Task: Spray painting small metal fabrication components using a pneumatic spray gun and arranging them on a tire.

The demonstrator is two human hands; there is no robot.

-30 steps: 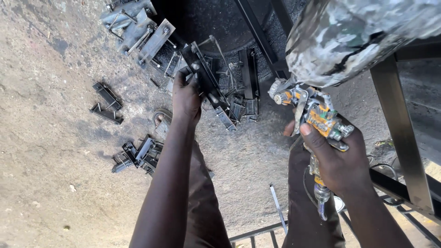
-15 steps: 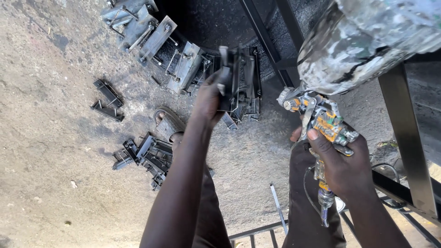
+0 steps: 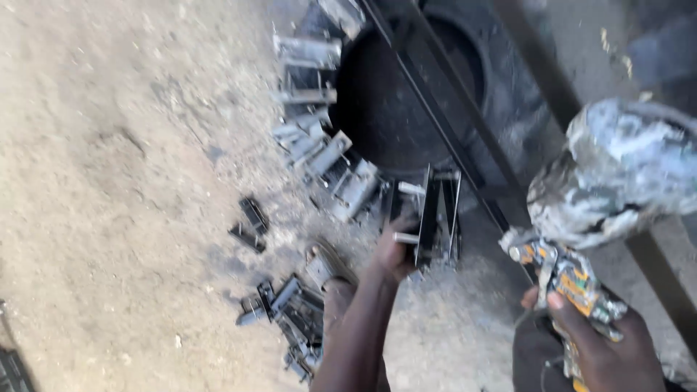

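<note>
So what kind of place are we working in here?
Most likely an outdoor metal workshop or yard. The work is done on bare dirt ground, small metal brackets lie in rows on it, and the right hand holds a paint-crusted spray gun beside a dark steel frame.

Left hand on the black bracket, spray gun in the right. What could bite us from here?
1. The left hand grips the black metal bracket right where the spray gun could point: paint may hit the fingers.
2. Loose metal pieces lie on the sandy ground by the foot: possible trip, or grit on wet paint.
</note>
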